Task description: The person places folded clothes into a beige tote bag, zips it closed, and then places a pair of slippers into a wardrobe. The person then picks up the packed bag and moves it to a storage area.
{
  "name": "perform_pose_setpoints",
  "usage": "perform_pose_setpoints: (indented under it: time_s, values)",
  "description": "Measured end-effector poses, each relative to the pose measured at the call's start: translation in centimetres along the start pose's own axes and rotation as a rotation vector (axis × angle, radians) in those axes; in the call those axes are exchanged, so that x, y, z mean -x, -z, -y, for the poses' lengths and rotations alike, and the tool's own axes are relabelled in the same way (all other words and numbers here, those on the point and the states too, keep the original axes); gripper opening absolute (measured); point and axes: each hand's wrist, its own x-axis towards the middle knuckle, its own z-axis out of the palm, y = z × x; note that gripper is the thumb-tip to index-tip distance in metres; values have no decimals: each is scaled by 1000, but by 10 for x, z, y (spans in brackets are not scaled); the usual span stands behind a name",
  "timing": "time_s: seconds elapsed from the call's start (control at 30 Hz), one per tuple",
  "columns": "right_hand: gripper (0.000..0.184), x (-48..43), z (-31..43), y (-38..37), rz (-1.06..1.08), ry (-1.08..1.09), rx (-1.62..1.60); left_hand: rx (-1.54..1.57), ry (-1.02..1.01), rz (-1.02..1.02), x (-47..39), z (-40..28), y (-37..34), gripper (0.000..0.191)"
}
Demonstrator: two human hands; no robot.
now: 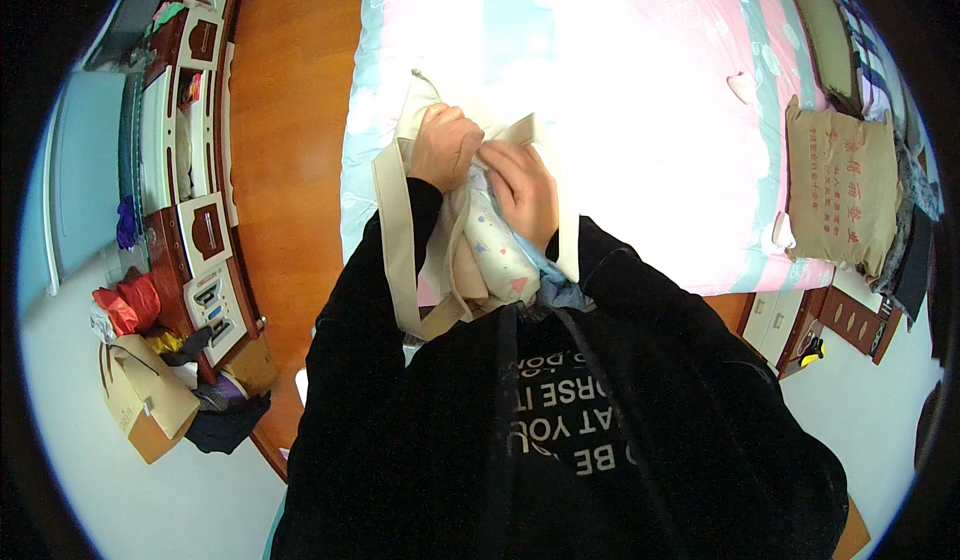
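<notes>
A cream fabric tote bag point(427, 94) lies on the bed close to my body, with its long straps point(396, 241) looping toward me. My left hand point(448, 147) is closed in a fist on fabric at the bag. Against it, my right hand point(521, 188) curls its fingers over a rolled white cloth point(495, 252) with small coloured prints; what its fingertips grip is hidden. The roll sits between the straps, alongside a beige fabric piece point(469, 273) and a blue cloth point(559, 286).
The bed point(637, 147) has a pink, white and teal cover. On its right lie a brown package with printed writing point(840, 185) and folded textiles point(817, 27). To the left, past the wooden floor point(292, 109), stands a cabinet point(206, 233) with bags beside it.
</notes>
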Motion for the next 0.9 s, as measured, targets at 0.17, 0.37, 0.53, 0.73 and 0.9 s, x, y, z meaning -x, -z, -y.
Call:
perform_pose_setpoints:
  time_s: [0.17,0.37,0.53,0.73,0.9]
  values:
    - [35,-13,-1,3,111,-64,76,33,66,24,3,9,-3,29]
    - [26,-24,-7,-9,227,-217,55,78,247,-165,2,3,-10,39]
    - [17,-31,-12,-9,295,-346,-51,50,200,-163,2,4,-8,40]
    - [12,-31,-13,-13,304,-317,-50,57,147,-180,1,5,-7,33]
    - [15,-40,-27,-3,506,-251,-113,81,148,-175,-4,1,-4,30]
